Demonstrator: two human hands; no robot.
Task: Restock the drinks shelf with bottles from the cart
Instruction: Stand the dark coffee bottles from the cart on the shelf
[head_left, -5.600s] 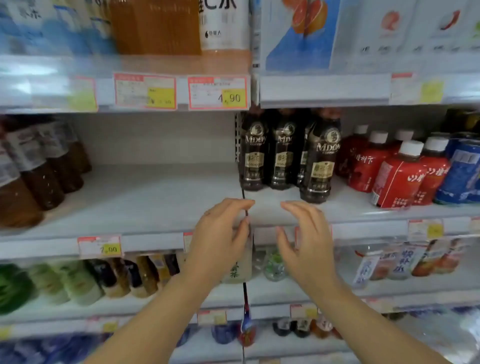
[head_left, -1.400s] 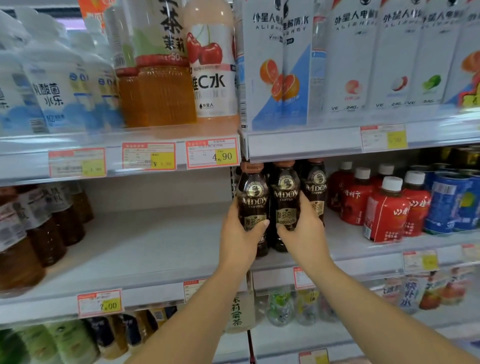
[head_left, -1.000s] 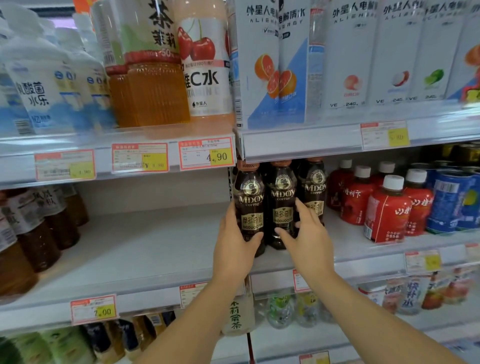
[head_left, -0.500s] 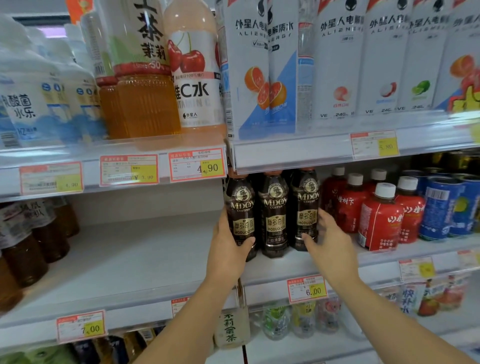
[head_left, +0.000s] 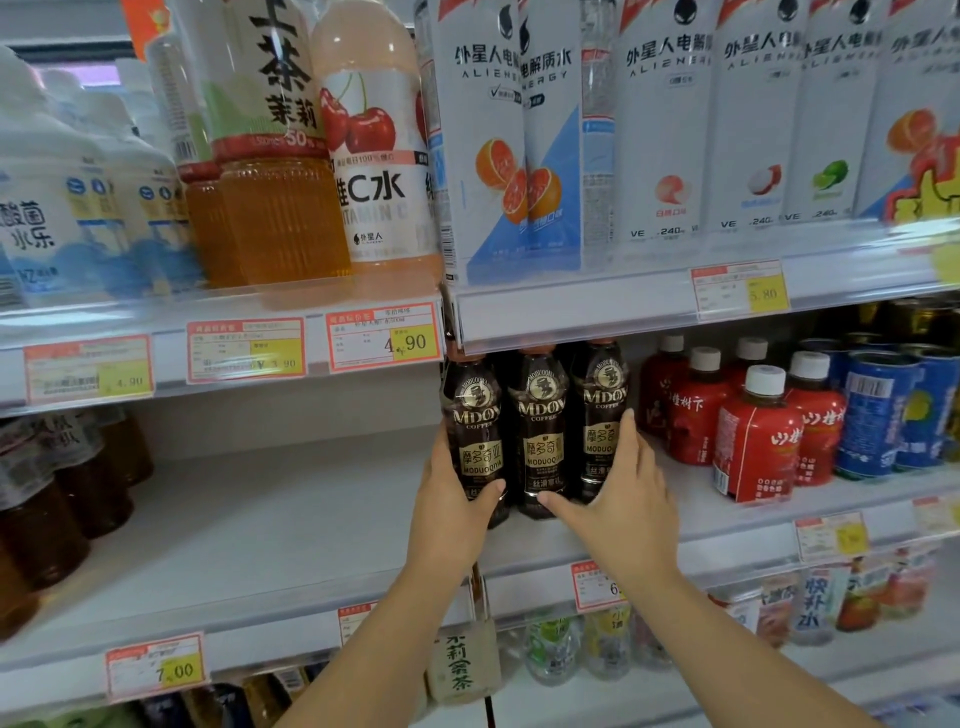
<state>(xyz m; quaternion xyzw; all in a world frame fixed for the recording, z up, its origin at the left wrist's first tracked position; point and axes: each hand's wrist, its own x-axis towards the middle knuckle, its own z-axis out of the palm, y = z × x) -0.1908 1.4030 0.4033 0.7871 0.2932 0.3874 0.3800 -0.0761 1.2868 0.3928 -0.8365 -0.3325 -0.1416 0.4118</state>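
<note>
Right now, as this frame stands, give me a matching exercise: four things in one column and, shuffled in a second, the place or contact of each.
Column one
1 left hand
2 right hand
3 red bottles
4 amber tea bottle

Column two
A stands on the upper shelf
B touches the rightmost coffee bottle
C stand just left of the blue cans
D grips the leftmost coffee bottle

Pairs: 1-D, 2-B, 3-C, 4-A.
</note>
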